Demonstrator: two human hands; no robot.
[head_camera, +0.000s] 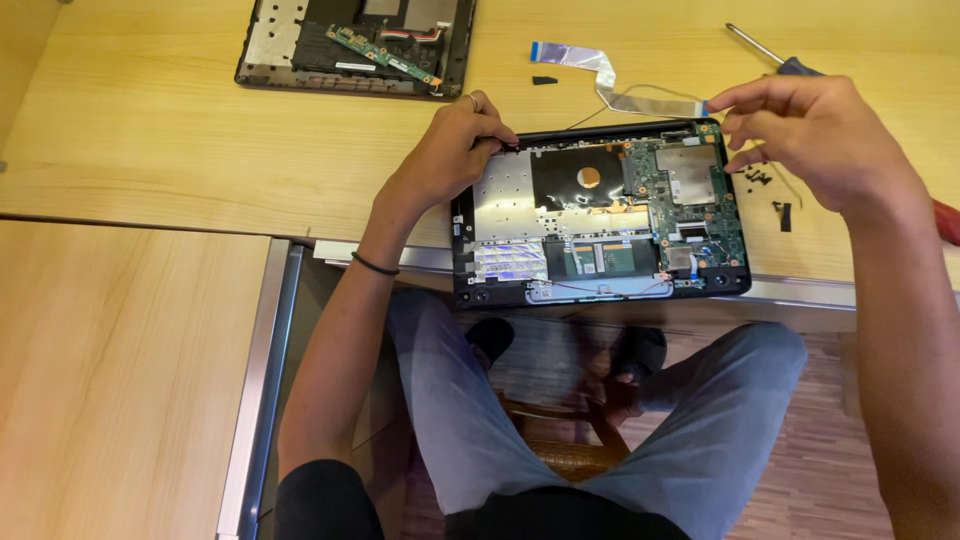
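The opened laptop (600, 215) lies at the counter (150, 150) edge. The left hand (450, 150) pinches its top rim with a closed grip. The right hand (810, 130) hovers, fingers bent, holding nothing I can see. A push could slide the laptop off, and the tiny screws (758, 177) might roll away.

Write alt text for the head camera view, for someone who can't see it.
A seated person works on an opened laptop base with its green circuit board exposed, on a wooden table. The left hand grips the base's top left edge; the right hand hovers above its right corner. A flat ribbon cable, a screwdriver and another opened chassis lie behind.
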